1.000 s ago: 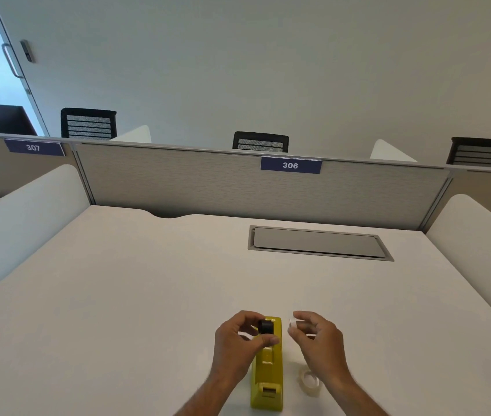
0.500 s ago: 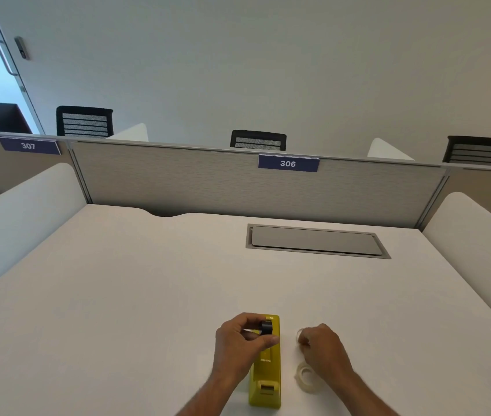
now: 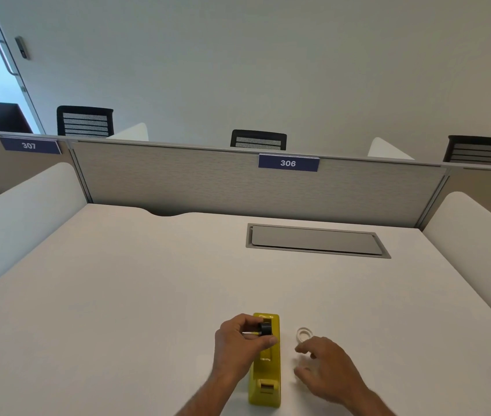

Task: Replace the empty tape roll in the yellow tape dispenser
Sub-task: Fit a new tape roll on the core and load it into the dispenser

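The yellow tape dispenser (image 3: 265, 370) lies lengthwise on the white desk (image 3: 118, 295), near its front edge. My left hand (image 3: 238, 346) pinches a small black spindle (image 3: 265, 328) just above the dispenser's far end. A small white empty tape core (image 3: 304, 334) lies flat on the desk to the right of the dispenser. My right hand (image 3: 325, 370) hovers low over the desk just in front of the core, thumb and fingers apart and loosely curved, with nothing seen in it. The clear tape roll that lay there is hidden under this hand.
A grey cable hatch (image 3: 316, 241) is set flush into the desk further back. A fabric partition with the label 306 (image 3: 288, 163) closes the far side, and white rounded dividers (image 3: 472, 235) stand left and right. Chairs show behind the partition.
My right hand set the white core down on the desk and drew back toward me, over the clear roll. My left hand kept hold of the black spindle above the dispenser.
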The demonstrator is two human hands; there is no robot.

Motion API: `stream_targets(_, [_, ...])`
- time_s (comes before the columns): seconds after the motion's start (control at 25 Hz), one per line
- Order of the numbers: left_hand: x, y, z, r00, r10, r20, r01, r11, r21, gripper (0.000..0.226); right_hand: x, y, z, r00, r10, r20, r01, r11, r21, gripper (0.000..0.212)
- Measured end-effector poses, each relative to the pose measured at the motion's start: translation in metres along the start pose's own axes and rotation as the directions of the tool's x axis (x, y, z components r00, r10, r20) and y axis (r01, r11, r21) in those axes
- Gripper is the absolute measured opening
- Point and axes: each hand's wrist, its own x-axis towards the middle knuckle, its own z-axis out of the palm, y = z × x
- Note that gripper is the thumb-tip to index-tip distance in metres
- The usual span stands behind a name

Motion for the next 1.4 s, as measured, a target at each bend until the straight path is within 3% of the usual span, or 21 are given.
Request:
stream_targets(0.16, [-0.001, 0.0, 0.0, 0.999, -0.024, -0.024, 0.023, 0.999, -0.036, 0.034, -0.009, 0.006, 0.001, 0.991, -0.053, 0.125, 0.064, 0.994, -0.086, 0.065])
stream_targets(0.32, [-0.003, 0.003, 0.0, 0.999, -0.03, -0.043, 0.027, 0.998, -0.059, 0.024, -0.008, 0.003, -0.001, 0.994, -0.029, 0.104, 0.029, 1.0, -0.001, 0.059])
stream_targets(0.4, [-0.004, 0.004, 0.001, 0.999, -0.029, -0.036, 0.026, 0.997, -0.075, 0.022, -0.006, -0.001, -0.005, 0.999, 0.021, 0.037, -0.027, 0.981, 0.19, 0.051])
stream_targets(0.52, [-0.006, 0.004, 0.003, 1.0, -0.018, -0.01, 0.017, 0.997, -0.078, 0.021, -0.003, -0.011, -0.013, 0.986, 0.166, -0.015, -0.131, 0.825, 0.55, 0.038])
stream_targets(0.72, [-0.011, 0.006, 0.008, 0.998, 0.032, 0.047, -0.029, 0.998, -0.055, 0.02, 0.001, -0.031, -0.025, 0.989, 0.149, 0.013, -0.104, 0.617, 0.78, 0.044])
stream_targets(0.92, [-0.012, 0.009, 0.008, 0.996, 0.07, 0.06, -0.065, 0.995, -0.07, 0.024, 0.002, -0.04, -0.025, 0.997, 0.072, 0.009, -0.045, 0.52, 0.853, 0.047])
stream_targets(1.08, [-0.013, 0.01, 0.006, 0.994, 0.093, 0.065, -0.087, 0.992, -0.088, 0.026, 0.004, -0.042, -0.026, 0.994, 0.111, -0.013, -0.028, 0.356, 0.934, 0.045])
stream_targets(1.4, [-0.013, 0.011, 0.005, 0.993, 0.093, 0.077, -0.086, 0.992, -0.091, 0.026, 0.007, -0.042, -0.026, 0.993, 0.11, -0.042, -0.003, 0.383, 0.924, 0.041])
